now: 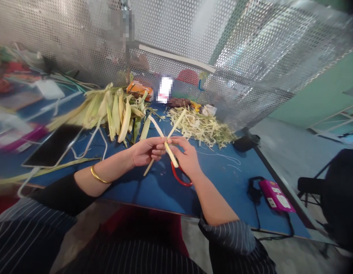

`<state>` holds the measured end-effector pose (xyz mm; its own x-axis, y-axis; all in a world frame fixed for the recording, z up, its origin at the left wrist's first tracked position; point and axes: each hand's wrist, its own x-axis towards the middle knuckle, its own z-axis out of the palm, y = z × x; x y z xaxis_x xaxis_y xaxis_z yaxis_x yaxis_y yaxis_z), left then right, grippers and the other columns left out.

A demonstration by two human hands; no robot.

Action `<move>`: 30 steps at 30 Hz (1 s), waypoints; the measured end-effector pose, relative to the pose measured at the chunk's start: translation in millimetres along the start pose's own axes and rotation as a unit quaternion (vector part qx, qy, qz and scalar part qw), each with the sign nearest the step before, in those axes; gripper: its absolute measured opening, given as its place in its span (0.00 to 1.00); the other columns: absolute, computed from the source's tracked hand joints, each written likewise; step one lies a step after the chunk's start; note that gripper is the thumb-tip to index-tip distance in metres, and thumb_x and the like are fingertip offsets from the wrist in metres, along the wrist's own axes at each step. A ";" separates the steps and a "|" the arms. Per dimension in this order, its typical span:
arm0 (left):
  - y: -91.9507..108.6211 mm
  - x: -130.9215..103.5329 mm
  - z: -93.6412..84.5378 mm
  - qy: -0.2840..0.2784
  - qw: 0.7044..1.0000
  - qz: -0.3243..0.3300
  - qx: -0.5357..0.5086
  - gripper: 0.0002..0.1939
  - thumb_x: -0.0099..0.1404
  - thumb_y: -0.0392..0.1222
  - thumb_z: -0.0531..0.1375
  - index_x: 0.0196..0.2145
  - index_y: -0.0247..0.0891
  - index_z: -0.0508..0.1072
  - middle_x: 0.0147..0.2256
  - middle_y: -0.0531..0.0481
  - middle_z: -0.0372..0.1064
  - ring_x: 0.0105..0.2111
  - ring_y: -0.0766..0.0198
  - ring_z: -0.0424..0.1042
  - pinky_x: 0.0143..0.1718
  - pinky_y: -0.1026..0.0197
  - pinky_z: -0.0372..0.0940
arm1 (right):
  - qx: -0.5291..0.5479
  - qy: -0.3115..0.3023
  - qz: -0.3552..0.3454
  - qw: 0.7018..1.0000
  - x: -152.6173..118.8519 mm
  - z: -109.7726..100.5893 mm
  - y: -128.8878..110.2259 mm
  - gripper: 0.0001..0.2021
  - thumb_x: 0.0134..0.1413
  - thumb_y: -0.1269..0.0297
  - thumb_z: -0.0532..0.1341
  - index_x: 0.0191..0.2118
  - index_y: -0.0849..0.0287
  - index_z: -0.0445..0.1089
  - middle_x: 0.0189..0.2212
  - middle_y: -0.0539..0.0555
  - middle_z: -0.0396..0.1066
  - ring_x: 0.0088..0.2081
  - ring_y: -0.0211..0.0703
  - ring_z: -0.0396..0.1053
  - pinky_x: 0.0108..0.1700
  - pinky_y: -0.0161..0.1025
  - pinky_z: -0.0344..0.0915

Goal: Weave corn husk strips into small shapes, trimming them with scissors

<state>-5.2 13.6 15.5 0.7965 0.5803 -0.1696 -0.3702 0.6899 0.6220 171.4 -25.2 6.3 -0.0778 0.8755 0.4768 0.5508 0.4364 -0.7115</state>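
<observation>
Crossed corn husk strips [176,125] are pinched between my two hands above the blue table, their ends sticking out up and down in an X. My left hand [149,150] closes on them from the left, fingers curled. From the right, my right hand [186,154] grips the crossing with thumb and fingers. A short pale end [172,155] points down toward me between the hands. Red-handled scissors [182,179] lie under my right hand, their blades hidden. Beyond my hands, a bundle of corn husks [119,110] lies to the left and a heap of shredded husk [202,127] to the right.
A dark-screened tablet or phone [55,146] with a white cable lies at left. A magenta power strip [276,196] with a black cord sits at right. A perforated metal screen [176,34] rises behind the table, with an orange packet [139,90] near it.
</observation>
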 end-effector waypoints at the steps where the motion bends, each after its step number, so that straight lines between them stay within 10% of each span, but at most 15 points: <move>1: -0.5 -0.3 0.5 -0.005 1.000 -0.007 -0.007 0.04 0.62 0.37 0.59 0.33 0.32 0.71 0.19 0.59 0.45 0.14 0.77 0.46 0.13 0.74 0.45 | -0.028 0.011 -0.018 0.999 -1.1 1.6 0.0 0.07 0.55 0.61 0.60 0.39 0.52 0.73 0.44 0.53 0.71 0.51 0.44 0.66 0.55 0.46 0.58; 19: -3.0 9.1 -5.8 0.149 0.974 0.057 0.158 0.04 0.57 0.33 0.62 0.30 0.29 0.76 0.19 0.51 0.63 0.13 0.78 0.55 0.11 0.74 0.49 | -0.226 -0.015 -0.077 0.971 -8.1 1.5 -11.7 0.10 0.60 0.66 0.54 0.27 0.57 0.68 0.27 0.48 0.70 0.36 0.37 0.67 0.58 0.43 0.48; 30: 9.8 -0.1 -4.2 0.049 0.999 -0.003 0.009 0.11 0.60 0.23 0.52 0.35 0.30 0.72 0.19 0.56 0.59 0.11 0.79 0.53 0.11 0.74 0.49 | -0.114 0.046 -0.036 0.992 -0.6 -3.9 -3.9 0.10 0.61 0.62 0.54 0.39 0.51 0.72 0.39 0.49 0.75 0.43 0.41 0.71 0.56 0.46 0.53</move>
<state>-11.0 22.1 18.5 0.7476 0.6166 -0.2469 -0.3563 0.6860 0.6344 172.6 -28.3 10.9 -0.0538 0.8169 0.5742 0.7203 0.4300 -0.5443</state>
